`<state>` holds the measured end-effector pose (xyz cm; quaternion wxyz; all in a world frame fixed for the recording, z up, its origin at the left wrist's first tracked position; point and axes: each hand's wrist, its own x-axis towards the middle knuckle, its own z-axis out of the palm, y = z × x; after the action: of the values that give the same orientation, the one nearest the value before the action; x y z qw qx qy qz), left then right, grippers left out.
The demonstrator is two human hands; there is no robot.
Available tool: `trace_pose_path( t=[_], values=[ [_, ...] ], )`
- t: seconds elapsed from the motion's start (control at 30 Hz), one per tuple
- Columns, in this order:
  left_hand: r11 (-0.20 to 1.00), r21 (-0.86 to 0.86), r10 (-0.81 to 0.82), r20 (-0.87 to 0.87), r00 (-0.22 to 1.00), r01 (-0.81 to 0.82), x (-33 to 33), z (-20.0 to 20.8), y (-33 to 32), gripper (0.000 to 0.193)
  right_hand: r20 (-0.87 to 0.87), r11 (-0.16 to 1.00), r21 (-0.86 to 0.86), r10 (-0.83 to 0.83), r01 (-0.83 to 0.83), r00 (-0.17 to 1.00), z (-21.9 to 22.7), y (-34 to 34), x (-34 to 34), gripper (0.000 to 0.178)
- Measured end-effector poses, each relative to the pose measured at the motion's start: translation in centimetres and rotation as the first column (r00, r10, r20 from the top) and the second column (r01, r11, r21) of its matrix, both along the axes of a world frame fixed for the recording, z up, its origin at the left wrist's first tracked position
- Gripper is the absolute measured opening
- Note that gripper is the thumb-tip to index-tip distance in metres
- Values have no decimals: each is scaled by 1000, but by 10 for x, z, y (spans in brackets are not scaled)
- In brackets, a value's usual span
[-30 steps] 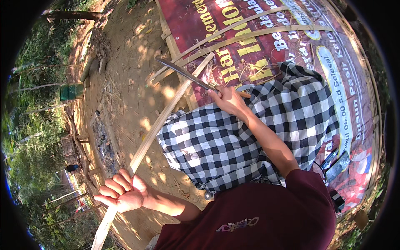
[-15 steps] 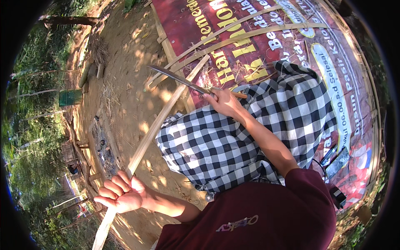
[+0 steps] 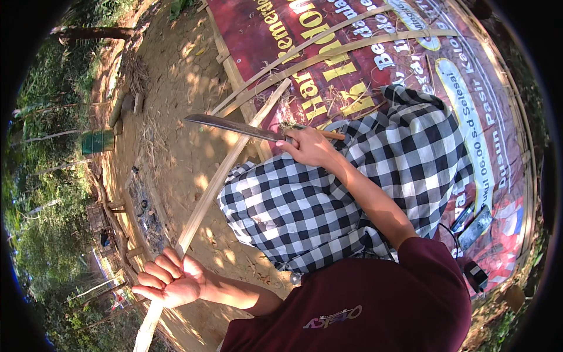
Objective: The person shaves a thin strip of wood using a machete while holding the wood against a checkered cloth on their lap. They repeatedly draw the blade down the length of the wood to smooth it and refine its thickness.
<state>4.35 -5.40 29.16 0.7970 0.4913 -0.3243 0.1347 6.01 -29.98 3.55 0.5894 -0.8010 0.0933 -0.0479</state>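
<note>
Holding a pale wooden strip (image 3: 211, 196) low down, the left grip (image 3: 173, 281) is curled around it; long axis slants from there up and rightward over the ground (image 3: 173, 170). Right grip (image 3: 308, 145), wrapped around a long knife (image 3: 229, 126), sits nearer the strip's upper end, just right of it. Blade crosses strip; contact cannot be told. Versus half a second ago: blade tip swung down and left, lying flatter; strip nearly unmoved.

Outdoor yard: bare dirt ground (image 3: 170, 88), leafy trees (image 3: 53, 229), sunlight patches (image 3: 200, 179).
</note>
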Motion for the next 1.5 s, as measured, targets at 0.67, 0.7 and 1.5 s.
trace_pose_path(
  t=[0.67,0.7,1.5],
  values=[
    [995,28,101,-18,995,-101,-8,1,-6,52,-378,970,120,-154,213,913,-55,-36,37,56],
    [996,20,88,-17,996,-88,-10,1,-8,52,-370,968,162,-122,194,921,-40,-32,27,62],
    [995,-23,91,-53,994,-93,14,1,17,51,-322,985,-3,-166,174,932,-52,-40,40,60]
  ],
)
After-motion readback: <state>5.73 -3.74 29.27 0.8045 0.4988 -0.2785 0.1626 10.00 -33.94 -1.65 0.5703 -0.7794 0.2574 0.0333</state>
